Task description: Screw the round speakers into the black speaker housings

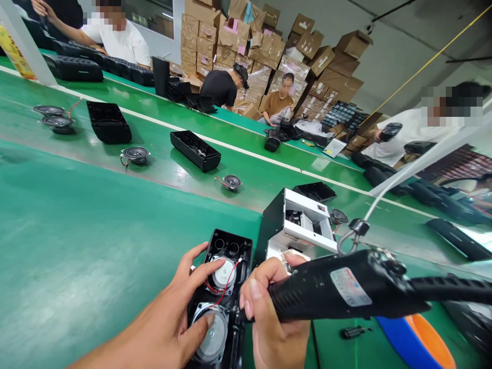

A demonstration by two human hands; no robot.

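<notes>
A black speaker housing lies open on the green bench in front of me, with two round speaker drivers seated in it and red wires across them. My left hand rests on the housing, fingertips pressing both drivers. My right hand grips a black electric screwdriver, its tip at the housing's right edge between the drivers. The screwdriver hangs from a cable by a metal ring.
A white and black screw feeder box stands just behind the housing. Loose drivers and empty black housings lie on the green conveyor belt. A blue and orange tray sits at lower right. Several people work beyond, before stacked cardboard boxes.
</notes>
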